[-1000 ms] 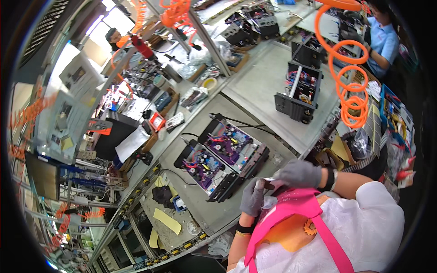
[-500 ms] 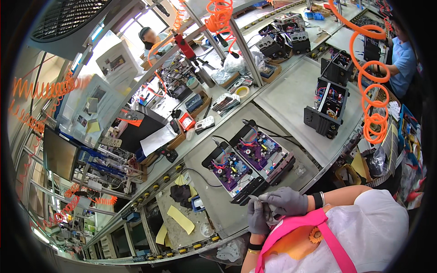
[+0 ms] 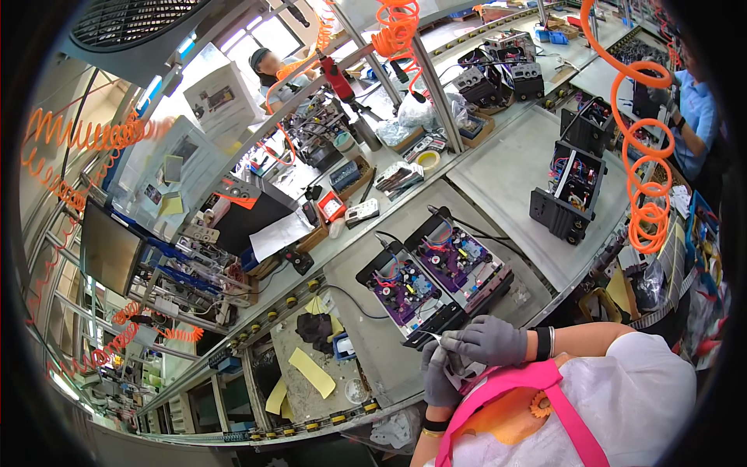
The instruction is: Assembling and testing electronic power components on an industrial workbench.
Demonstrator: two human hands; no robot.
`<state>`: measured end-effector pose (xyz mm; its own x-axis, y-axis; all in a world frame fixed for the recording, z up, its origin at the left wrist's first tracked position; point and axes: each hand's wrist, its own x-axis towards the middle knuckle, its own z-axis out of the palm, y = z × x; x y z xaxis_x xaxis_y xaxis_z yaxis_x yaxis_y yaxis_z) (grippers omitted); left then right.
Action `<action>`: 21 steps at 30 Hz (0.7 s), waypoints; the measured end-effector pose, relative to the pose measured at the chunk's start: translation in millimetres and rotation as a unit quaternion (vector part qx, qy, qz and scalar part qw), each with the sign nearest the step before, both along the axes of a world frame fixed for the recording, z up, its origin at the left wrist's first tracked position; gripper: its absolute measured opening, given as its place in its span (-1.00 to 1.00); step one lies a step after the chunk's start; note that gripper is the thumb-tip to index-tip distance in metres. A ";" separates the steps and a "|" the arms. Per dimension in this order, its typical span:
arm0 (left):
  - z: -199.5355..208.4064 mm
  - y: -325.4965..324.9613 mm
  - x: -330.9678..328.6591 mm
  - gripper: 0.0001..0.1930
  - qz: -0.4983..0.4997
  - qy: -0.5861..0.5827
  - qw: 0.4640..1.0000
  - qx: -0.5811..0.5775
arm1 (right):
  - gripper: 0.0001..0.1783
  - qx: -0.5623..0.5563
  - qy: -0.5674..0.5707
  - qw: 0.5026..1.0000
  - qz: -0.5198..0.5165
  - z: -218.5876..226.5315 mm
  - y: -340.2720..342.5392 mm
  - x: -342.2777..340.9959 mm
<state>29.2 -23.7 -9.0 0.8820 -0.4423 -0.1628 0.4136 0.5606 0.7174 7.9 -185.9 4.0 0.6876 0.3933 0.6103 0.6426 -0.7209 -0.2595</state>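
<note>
My left hand (image 3: 440, 380), in a grey glove, is raised close in front of my chest with its fingers pinched. Against it sits my right hand (image 3: 493, 342), gloved in the same grey, fingers bent and pressed together. A small pale tip pokes out at the fingertips; the rest of whatever they hold is hidden. Just beyond the hands lie two open electronic units side by side, the left unit (image 3: 408, 289) and the right unit (image 3: 459, 255), each with a purple circuit board, coloured wires and a black front panel. My hands appear apart from both.
Black-framed units (image 3: 569, 191) stand on the plate to the right, with a coiled orange air hose (image 3: 650, 163) hanging nearby. A red power screwdriver (image 3: 336, 78) hangs over the far bench. Yellow paper strips (image 3: 313, 373) lie left. Co-workers (image 3: 694, 117) are at the right and far side.
The view has shifted slightly, so the bench appears farther right and lower. My hands stay together, with small finger movements. The co-worker at the right has moved an arm.
</note>
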 end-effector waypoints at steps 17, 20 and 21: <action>-8.7 86.2 33.8 -0.63 0.273 0.088 0.953 -0.096 | -0.86 0.779 0.303 0.538 -0.114 -62.3 -42.7 25.6; -25.8 121.7 42.3 -0.84 0.267 -0.045 0.957 0.106 | -0.86 0.713 0.302 0.619 -0.134 -40.1 -41.1 22.1; -7.8 112.0 37.1 -0.89 0.269 -0.121 0.915 0.276 | -0.86 0.642 0.309 0.687 -0.146 -29.5 -36.2 20.0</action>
<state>66.3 88.3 -16.8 0.9875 0.1576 -0.0006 -0.0250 0.1603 0.9868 27.9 -222.1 -25.4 0.9065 -0.4055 -0.1177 0.0016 0.2821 -0.9594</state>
